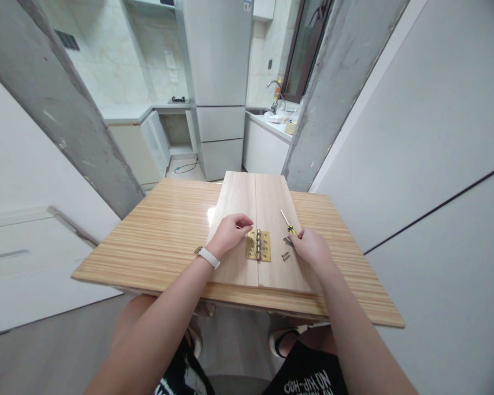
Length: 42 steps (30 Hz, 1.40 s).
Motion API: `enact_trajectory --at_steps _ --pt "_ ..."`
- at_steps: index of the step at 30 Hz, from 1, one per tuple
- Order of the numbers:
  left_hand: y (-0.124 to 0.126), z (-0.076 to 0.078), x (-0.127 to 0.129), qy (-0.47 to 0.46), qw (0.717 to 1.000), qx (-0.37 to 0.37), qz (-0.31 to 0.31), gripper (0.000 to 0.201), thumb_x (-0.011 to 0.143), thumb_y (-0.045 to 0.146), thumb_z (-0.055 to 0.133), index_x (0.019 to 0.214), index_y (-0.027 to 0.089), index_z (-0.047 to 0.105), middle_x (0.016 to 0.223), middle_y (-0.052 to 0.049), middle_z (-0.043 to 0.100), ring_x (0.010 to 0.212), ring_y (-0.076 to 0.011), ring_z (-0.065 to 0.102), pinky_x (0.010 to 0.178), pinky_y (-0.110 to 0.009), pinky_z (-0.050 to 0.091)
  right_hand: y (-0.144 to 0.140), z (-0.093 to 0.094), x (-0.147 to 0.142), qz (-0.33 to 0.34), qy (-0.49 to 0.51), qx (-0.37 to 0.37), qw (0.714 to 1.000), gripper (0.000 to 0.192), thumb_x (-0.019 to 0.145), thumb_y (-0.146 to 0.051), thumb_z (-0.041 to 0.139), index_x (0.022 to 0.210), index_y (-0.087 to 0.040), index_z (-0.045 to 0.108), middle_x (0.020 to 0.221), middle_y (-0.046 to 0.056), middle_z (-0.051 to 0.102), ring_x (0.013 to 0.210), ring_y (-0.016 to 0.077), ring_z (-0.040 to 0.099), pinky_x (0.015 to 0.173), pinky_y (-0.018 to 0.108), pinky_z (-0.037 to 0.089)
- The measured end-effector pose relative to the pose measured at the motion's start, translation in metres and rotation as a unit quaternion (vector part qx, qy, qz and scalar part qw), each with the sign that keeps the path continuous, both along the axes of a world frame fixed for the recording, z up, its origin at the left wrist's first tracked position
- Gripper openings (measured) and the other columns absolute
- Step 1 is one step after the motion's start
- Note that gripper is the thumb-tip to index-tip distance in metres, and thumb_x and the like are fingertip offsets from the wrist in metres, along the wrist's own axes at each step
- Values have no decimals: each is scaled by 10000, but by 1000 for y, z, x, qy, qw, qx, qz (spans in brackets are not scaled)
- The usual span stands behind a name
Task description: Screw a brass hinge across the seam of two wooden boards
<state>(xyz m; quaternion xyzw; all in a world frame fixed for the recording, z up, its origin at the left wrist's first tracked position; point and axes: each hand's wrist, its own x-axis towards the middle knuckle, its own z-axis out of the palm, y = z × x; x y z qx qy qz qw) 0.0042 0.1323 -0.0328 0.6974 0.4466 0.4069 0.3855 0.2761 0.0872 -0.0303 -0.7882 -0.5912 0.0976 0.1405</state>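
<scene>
Two pale wooden boards [239,200] lie side by side on a striped wooden table [164,236]. A brass hinge [258,245] sits across their seam. My left hand [229,232] rests curled on the left board, its fingertips touching the hinge's upper left corner. My right hand [312,247] is on the right board, holding a small screwdriver [287,221] with a yellow and black handle, its shaft pointing away from me. A few dark screws [286,253] lie loose between the hinge and my right hand. A white watch is on my left wrist.
The table's near edge is over my knees. Grey concrete pillars [333,82] stand at the far left and far right of the table. Behind them are a white fridge [220,88], a counter with a sink and tap [275,99], and white cabinets.
</scene>
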Motion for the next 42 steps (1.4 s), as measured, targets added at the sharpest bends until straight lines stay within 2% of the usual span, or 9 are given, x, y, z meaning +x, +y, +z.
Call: enact_trajectory --at_steps 3,6,10,12,15,19,33,38,42 --pt "5 -3 6 -2 1000 0 9 98 857 150 714 932 158 777 893 -61 788 828 -173 720 813 -309 573 -1 5 2 -15 2 32 999 322 978 -473 552 793 -219 626 836 126 732 763 255 655 616 334 318" --pt "7 -6 8 -2 1000 0 -1 92 859 140 713 923 155 777 885 -58 786 822 -167 718 805 -293 566 -7 16 9 -28 33 116 992 318 981 -515 538 872 -224 606 856 111 725 779 266 653 639 342 352" --pt "7 -6 8 7 1000 -1 -13 96 863 129 712 926 156 780 878 -53 786 822 -165 721 796 -281 566 -19 34 13 -13 153 252 955 380 937 -612 603 960 -233 600 867 93 727 755 261 672 655 352 441" --pt "7 -6 7 16 1000 0 -14 96 862 123 715 923 155 782 873 -54 786 821 -167 723 795 -281 565 -25 40 12 1 215 289 933 416 910 -643 651 973 -236 599 842 75 726 738 253 687 655 352 480" --pt "9 -6 7 21 1000 -6 -20 90 862 121 726 921 151 785 871 -59 791 817 -171 728 788 -283 566 -34 46 5 9 282 293 914 431 897 -646 697 988 -237 598 776 39 714 697 236 701 651 343 511" --pt "10 -10 7 30 999 -6 -23 92 861 114 734 921 154 791 887 -62 801 825 -175 738 796 -287 572 -42 49 -5 4 321 295 900 459 875 -652 735 986 -228 600 817 44 728 680 217 709 649 337 529" --pt "13 -21 10 61 998 18 -29 94 855 133 748 919 163 809 906 -65 812 827 -178 744 794 -290 583 -48 54 -18 30 349 279 894 412 864 -597 776 970 -219 650 778 30 707 663 204 694 615 324 533" --pt "11 -21 10 68 997 24 -31 80 855 146 750 909 166 805 896 -61 806 819 -177 732 776 -284 570 -48 62 -26 35 425 344 837 373 811 -504 861 987 -208 715 821 22 705 711 176 665 665 305 538" --pt "8 -19 10 56 998 27 -24 124 847 143 754 963 167 788 896 -54 797 830 -170 733 785 -275 567 -33 70 -35 80 471 399 783 278 853 -447 835 953 -212 724 908 27 694 846 176 662 790 314 549"
